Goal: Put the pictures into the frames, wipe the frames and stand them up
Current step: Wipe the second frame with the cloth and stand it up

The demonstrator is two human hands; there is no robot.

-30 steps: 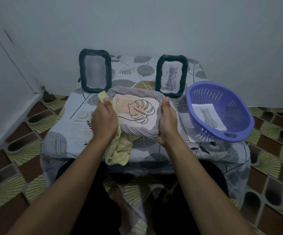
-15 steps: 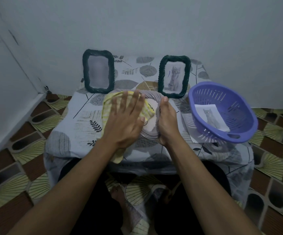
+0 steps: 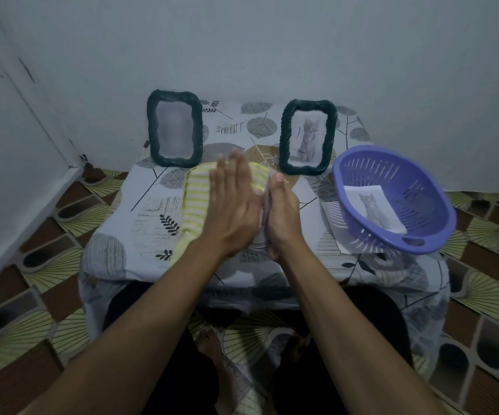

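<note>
Now our left hand [image 3: 233, 205], which a second ago gripped the edge of the grey frame [image 3: 265, 205], lies flat with fingers spread, pressing the yellow cloth [image 3: 194, 199] across its front. Our right hand [image 3: 281, 211] clasps the frame's right edge on the table [image 3: 140, 211]. Wiping is underway; standing it comes next.

head view, looking down, close above table [image 3: 122, 223]
</note>
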